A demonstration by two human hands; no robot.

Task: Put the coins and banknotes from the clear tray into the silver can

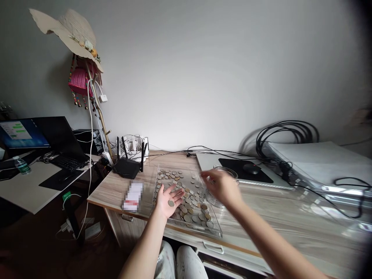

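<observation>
The left hand (pixel 165 207) being spread palm-up with released fingers and a single silvery coin (pixel 171 203) lying on it, the palm is best held level over the clear tray (pixel 220 230) of loose coins (pixel 187 219) on the bench (pixel 109 189), while beside the clear jar (pixel 217 202) whether the right hand (pixel 224 187)'s bent fingers grasp anything cannot be told.

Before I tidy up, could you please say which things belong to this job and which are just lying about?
Job: coin in the open left grip; other coins; clear tray; probably the clear container.
Lying about: black router; mouse; coiled cables; sun hat.
</observation>
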